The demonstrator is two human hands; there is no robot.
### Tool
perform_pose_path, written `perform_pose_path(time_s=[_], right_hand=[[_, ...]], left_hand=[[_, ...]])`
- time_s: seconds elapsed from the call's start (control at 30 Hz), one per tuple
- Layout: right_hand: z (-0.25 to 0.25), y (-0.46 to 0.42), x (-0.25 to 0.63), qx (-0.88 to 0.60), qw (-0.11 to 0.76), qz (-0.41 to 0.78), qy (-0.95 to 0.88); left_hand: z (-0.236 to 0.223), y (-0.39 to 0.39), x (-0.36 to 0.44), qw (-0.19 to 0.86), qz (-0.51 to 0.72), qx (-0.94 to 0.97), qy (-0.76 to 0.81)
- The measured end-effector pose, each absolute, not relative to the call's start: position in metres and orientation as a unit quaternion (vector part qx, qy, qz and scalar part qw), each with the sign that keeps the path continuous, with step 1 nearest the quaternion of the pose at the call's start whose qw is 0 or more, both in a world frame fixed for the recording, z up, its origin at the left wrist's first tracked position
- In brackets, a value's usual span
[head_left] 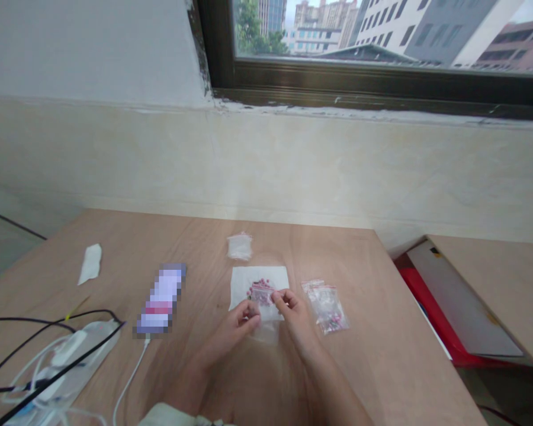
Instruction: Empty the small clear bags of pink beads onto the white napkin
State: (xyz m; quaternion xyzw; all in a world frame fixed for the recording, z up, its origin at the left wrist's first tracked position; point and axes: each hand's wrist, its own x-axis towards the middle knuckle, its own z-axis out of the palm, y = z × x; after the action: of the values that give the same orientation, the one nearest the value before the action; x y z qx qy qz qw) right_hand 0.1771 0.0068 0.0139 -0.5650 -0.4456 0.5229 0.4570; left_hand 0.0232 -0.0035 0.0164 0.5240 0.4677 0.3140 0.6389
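Between my hands is a small clear zip bag point(266, 332) with a pinkish strip along its top, held over a white sheet of paper point(238, 280). Thumb and fingers of my left hand point(245, 318) pinch its left side. At the upper right corner, my right hand point(289, 303) grips the bag in the same way. Behind the bag, a small heap of pink beads or pins point(261, 283) lies on the paper, partly hidden. To the right, filled clear bags point(328, 305) with pink bits inside overlap on the table. A stack of white-looking small bags point(240, 247) sits beyond the paper.
A phone point(162, 299) with a blurred screen lies left, its white cable point(131, 378) running toward me. Farther left are a power strip point(84, 355) with tangled cords and a torn white paper piece point(90, 264). Past the wooden table's point(382, 355) right edge is a red item point(420, 296).
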Motion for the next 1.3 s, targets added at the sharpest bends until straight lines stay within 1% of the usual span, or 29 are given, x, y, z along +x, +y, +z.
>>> perform_pose_path(time_s=[0.07,0.13,0.2,0.23,0.33,0.4,0.47,0.57,0.7,0.77,0.83,0.93,1.03,1.13,1.2,1.23,1.3], right_hand=[[0.01,0.012,0.185,-0.603,0.447,0.457,-0.477],[0.004,0.016,0.2,-0.671,0.422,0.329,-0.512],[-0.004,0.017,0.218,-0.746,0.355,0.182,-0.534],[-0.009,0.016,0.227,-0.779,0.31,0.129,-0.53],[-0.021,0.007,0.244,-0.829,0.198,0.054,-0.52],[-0.028,-0.001,0.249,-0.836,0.167,0.04,-0.521],[-0.035,-0.008,0.252,-0.826,0.179,0.038,-0.533],[-0.044,-0.014,0.257,-0.795,0.239,0.06,-0.555],[-0.044,-0.017,0.265,-0.789,0.298,0.118,-0.524],[-0.039,-0.019,0.266,-0.802,0.299,0.146,-0.496],[-0.034,-0.021,0.267,-0.811,0.296,0.171,-0.475],[-0.029,-0.024,0.269,-0.81,0.303,0.214,-0.454],[-0.023,-0.026,0.273,-0.804,0.318,0.224,-0.45],[-0.009,-0.028,0.274,-0.805,0.363,0.188,-0.429],[0.005,-0.03,0.267,-0.793,0.413,0.196,-0.404],[0.012,-0.031,0.261,-0.773,0.442,0.223,-0.397],[0.025,-0.032,0.243,-0.7,0.482,0.324,-0.416]], left_hand=[[0.011,0.008,0.017,0.594,0.359,0.521,0.497],[0.008,0.032,0.007,0.544,0.393,0.516,0.532],[0.006,0.063,-0.002,0.469,0.414,0.524,0.578],[0.005,0.08,-0.006,0.419,0.41,0.545,0.599],[-0.001,0.125,-0.013,0.357,0.416,0.54,0.638],[-0.007,0.144,-0.014,0.319,0.414,0.533,0.665],[-0.012,0.151,-0.014,0.284,0.413,0.527,0.687],[-0.014,0.145,-0.016,0.246,0.415,0.526,0.7],[-0.006,0.116,-0.024,0.233,0.416,0.539,0.694],[-0.003,0.094,-0.025,0.254,0.411,0.552,0.68],[-0.002,0.069,-0.023,0.337,0.402,0.566,0.636],[-0.006,0.031,-0.017,0.427,0.396,0.551,0.598],[-0.013,0.003,-0.017,0.468,0.355,0.541,0.602],[-0.015,-0.011,-0.021,0.489,0.312,0.556,0.595],[-0.009,-0.012,-0.022,0.487,0.303,0.583,0.575],[-0.005,-0.012,-0.02,0.484,0.306,0.597,0.561],[0.008,-0.011,-0.012,0.487,0.313,0.623,0.527]])
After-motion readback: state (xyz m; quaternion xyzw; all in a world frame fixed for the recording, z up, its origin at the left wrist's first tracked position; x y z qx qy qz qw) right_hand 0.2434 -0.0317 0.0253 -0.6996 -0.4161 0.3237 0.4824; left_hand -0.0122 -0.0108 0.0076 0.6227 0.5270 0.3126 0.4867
